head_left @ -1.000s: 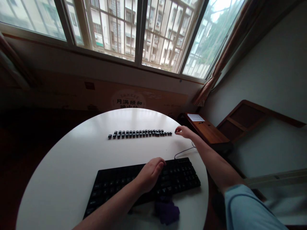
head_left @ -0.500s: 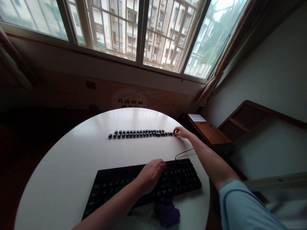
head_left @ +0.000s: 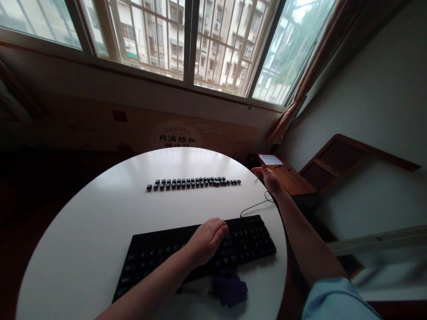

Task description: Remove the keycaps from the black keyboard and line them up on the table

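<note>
Obs., clock dial centred on the keyboard, 12 toward the window (head_left: 225, 49).

Black keyboard (head_left: 150, 242) lies on the round white table (head_left: 76, 231), its long side running roughly 9 to 3, a little askew. Left hand (head_left: 208, 238) rests on it just right of the dial centre, back of the hand up, fingers curled under and mostly hidden; cannot tell whether they pinch anything. Left forearm crosses the keyboard from about 7.

Loose black keycaps (head_left: 188, 182) sit at 12, well apart from the keyboard: two close rows, the front one reaching past the back one at both ends (the caps at its 3 o'clock end look smaller).

Right hand (head_left: 268, 178) is between 1 and 2, at the table rim, clear of the last keycap; fingers point toward 9. They are blurred, so I cannot tell whether they are parted or hold something. Light blue sleeve (head_left: 336, 300) on that arm.

Thin cable (head_left: 252, 208) leaves the keyboard's far edge near 2. Purple cloth (head_left: 230, 289) bunched between 4 and 5, just beside the near edge. Beyond the rim at 2: wooden side table (head_left: 296, 181) bearing a white sheet (head_left: 271, 159).
</note>
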`<state>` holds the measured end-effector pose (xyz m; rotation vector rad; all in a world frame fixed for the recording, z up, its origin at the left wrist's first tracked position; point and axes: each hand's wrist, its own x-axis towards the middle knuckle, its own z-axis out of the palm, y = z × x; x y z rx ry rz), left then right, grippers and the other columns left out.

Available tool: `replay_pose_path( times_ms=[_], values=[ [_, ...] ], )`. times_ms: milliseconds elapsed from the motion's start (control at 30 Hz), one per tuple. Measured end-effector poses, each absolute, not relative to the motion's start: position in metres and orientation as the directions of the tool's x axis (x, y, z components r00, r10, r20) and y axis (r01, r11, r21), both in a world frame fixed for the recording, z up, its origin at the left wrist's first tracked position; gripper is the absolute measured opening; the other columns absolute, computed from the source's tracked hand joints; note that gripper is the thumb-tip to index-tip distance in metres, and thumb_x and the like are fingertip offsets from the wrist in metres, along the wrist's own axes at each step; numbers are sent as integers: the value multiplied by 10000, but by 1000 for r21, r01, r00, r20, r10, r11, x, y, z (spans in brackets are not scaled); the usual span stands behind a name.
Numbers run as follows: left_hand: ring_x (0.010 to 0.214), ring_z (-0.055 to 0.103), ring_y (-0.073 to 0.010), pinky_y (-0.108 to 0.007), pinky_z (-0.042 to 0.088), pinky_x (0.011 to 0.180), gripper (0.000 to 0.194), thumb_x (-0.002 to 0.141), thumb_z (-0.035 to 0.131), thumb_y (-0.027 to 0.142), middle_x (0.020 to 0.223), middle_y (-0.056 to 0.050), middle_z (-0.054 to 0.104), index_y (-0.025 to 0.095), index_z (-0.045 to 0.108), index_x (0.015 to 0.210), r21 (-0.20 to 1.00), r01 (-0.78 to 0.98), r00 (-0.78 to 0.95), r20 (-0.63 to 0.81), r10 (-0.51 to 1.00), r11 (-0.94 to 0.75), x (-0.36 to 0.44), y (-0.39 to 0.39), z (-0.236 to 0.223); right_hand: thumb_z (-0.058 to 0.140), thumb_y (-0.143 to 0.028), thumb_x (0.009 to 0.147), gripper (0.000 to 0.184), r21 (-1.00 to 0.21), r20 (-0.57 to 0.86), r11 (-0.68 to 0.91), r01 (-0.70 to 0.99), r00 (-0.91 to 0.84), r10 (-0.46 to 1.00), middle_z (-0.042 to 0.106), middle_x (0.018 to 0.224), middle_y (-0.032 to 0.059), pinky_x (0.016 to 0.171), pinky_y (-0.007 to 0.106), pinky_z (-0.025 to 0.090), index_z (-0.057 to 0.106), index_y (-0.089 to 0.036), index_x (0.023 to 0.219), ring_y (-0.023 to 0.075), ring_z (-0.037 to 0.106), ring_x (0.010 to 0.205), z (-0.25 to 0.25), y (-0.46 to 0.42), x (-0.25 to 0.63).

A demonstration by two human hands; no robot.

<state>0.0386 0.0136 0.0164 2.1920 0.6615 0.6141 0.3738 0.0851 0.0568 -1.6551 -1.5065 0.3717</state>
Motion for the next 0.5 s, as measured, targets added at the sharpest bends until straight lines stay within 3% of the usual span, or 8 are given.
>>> replay_pose_path(
  times_ms=[33,67,167,267,367,500],
  values=[
    [865,549,-216,-342,439,810,420,997,250,442,866,-55,597,199,559,850,750,280,760,207,616,-599,39,13,17,66,-601,974,782,-778,306,90,621,250,919,695,979,129,775,328,552,700,-151,1060,206,663,899,59,61,373],
    [861,545,-215,-340,438,805,405,996,266,430,864,-54,591,197,559,842,732,294,769,201,606,-615,39,13,17,93,-651,957,796,-881,247,92,465,283,927,694,891,124,752,331,561,700,-144,1050,207,673,841,59,36,371],
    [861,537,-214,-337,436,803,391,996,286,410,867,-55,582,193,565,828,694,307,789,197,583,-651,40,13,17,361,-722,890,663,-995,-21,-50,81,322,947,605,609,36,518,313,545,666,-160,1065,166,605,516,49,-36,360],
    [854,536,-212,-339,437,808,436,1004,248,425,864,-55,577,194,576,832,696,288,792,212,572,-657,39,13,16,671,-586,791,465,-993,-93,-61,-105,336,937,603,664,5,486,291,534,627,-183,1019,151,598,535,32,-77,345],
    [840,534,-208,-338,437,802,483,1008,211,451,848,-51,571,195,582,833,708,265,790,229,568,-654,39,13,15,759,-479,740,441,-994,-49,0,-112,440,897,578,684,-19,499,267,529,606,-179,1026,128,577,555,17,-84,334],
    [827,530,-206,-339,433,800,496,1009,208,465,836,-48,567,196,581,822,710,252,791,241,563,-658,40,14,14,574,-574,845,410,-994,75,18,106,556,828,440,508,-71,417,233,446,590,-171,917,104,462,410,0,-72,326]
  ],
)
